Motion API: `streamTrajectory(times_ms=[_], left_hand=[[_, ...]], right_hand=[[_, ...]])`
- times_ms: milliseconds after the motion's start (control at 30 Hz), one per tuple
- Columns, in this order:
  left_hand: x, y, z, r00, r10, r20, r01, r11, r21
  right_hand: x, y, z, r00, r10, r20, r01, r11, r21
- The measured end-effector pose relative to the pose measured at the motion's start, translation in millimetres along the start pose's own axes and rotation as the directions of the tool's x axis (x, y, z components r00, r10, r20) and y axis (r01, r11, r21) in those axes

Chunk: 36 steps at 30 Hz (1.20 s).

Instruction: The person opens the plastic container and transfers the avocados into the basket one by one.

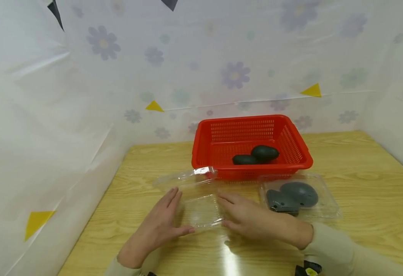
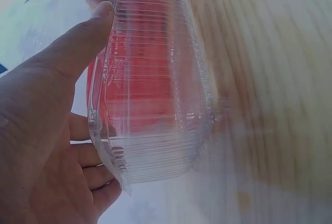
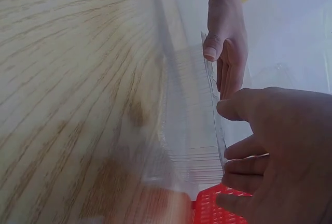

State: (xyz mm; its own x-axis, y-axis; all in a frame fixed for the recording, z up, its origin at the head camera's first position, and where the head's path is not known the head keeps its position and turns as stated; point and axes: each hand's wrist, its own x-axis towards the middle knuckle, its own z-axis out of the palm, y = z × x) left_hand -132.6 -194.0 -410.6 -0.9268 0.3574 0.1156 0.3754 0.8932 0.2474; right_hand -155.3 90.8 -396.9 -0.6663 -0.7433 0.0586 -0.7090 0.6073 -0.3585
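Observation:
An empty clear plastic clamshell box point(image 1: 201, 211) stands on the table between my two hands, its hinged lid point(image 1: 187, 177) raised on the far side. My left hand point(image 1: 160, 222) lies along the left side with straight fingers, its thumb point(image 2: 98, 19) at the near rim. From the right, my right hand point(image 1: 246, 216) touches the opposite side with extended fingers point(image 3: 244, 149) at the rim. In the left wrist view the box's ribbed wall point(image 2: 145, 79) shows close up.
Behind the box stands a red plastic basket point(image 1: 201, 151) with two dark, oval, avocado-like fruits point(image 1: 264, 152) in it. A second clear box point(image 1: 326, 195), holding similar dark fruits point(image 1: 299, 193), sits right of my right hand. White flowered sheeting point(image 1: 194, 84) borders the table.

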Motion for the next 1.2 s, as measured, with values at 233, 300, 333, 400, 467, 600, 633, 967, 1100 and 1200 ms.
streamTrajectory(times_ms=[233,300,333,400,467,600,633,967,1100,1200], left_hand=[[-6.3,-7.4,-1.5,0.999,-0.007,-0.041,0.008,1.000,0.006],[-7.8,-9.7,-2.4,0.999,-0.008,-0.053,0.009,1.000,0.021],[-8.5,-10.8,-2.6,0.998,-0.007,-0.058,0.009,1.000,0.029],[-9.9,-13.1,-3.1,0.997,-0.010,-0.070,0.013,0.999,0.041],[-11.2,-15.7,-3.2,0.997,-0.011,-0.081,0.015,0.999,0.044],[-13.1,-20.3,-3.4,0.994,-0.007,-0.109,0.012,0.999,0.048],[-13.4,-21.4,-3.5,0.993,-0.006,-0.116,0.011,0.999,0.048],[-14.6,-31.7,-8.2,0.991,-0.039,-0.129,0.044,0.998,0.036],[-14.0,-37.8,-9.5,0.989,-0.053,-0.135,0.058,0.998,0.035],[-13.1,-42.8,-10.5,0.989,-0.055,-0.140,0.060,0.998,0.036]], right_hand=[[8,-5,10.8,0.998,-0.032,-0.050,0.032,0.999,-0.003],[12,-6,14.6,0.997,-0.037,-0.071,0.037,0.999,-0.003],[14,-7,16.4,0.996,-0.041,-0.085,0.041,0.999,-0.006],[17,-9,20.4,0.991,-0.060,-0.120,0.057,0.998,-0.022],[21,-10,24.5,0.985,-0.071,-0.155,0.066,0.997,-0.035],[30,-12,30.0,0.981,-0.069,-0.183,0.063,0.997,-0.035],[32,-13,30.7,0.982,-0.063,-0.179,0.059,0.998,-0.032],[54,-20,33.9,0.993,-0.024,-0.116,0.022,1.000,-0.014],[64,-20,37.4,0.991,-0.030,-0.131,0.028,0.999,-0.017],[71,-20,40.2,0.991,-0.016,-0.135,0.017,1.000,0.008]])
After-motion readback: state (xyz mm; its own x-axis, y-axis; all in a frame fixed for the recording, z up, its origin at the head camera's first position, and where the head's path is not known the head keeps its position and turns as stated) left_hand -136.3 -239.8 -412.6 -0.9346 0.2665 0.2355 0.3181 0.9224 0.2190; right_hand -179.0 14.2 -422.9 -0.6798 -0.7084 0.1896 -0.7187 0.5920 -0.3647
